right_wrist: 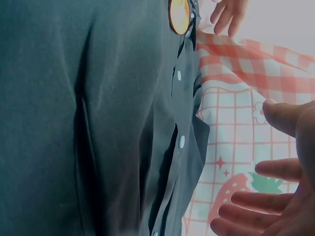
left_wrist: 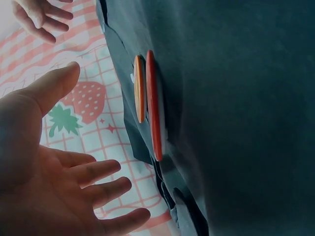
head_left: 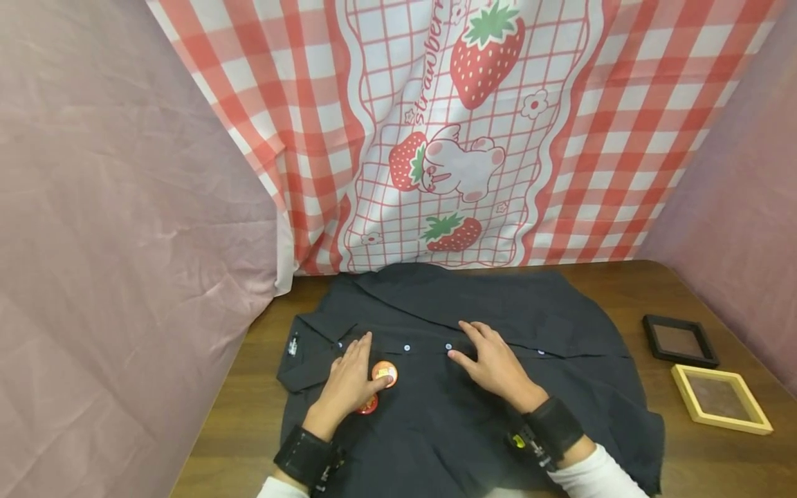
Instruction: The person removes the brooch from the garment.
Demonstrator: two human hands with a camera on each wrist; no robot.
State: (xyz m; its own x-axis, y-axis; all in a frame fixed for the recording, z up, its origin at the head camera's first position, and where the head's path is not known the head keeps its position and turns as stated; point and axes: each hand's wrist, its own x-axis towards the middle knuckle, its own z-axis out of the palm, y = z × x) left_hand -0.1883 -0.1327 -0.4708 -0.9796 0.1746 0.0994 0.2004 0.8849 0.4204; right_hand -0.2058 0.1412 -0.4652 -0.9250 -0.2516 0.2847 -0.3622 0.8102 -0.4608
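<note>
A dark button-up shirt (head_left: 429,415) lies spread on the table, its collar (head_left: 305,370) toward the left. Two round badges sit on its chest: an orange one (head_left: 385,369) and a red one (head_left: 369,405), the red partly covered by my left hand (head_left: 346,384). That hand hovers over the shirt near the collar, fingers extended, thumb overlapping the orange badge in the head view. In the left wrist view its palm holds nothing. Farther right, my right hand (head_left: 498,365) is over the button strip beside a white button (head_left: 448,346), its fingers spread and holding nothing.
At the table's right side lie a black square frame (head_left: 680,340) and a pale yellow frame (head_left: 722,399). A red checked strawberry cloth (head_left: 436,173) hangs behind the wooden table (head_left: 236,415). Pink cloth (head_left: 124,242) hangs at the left.
</note>
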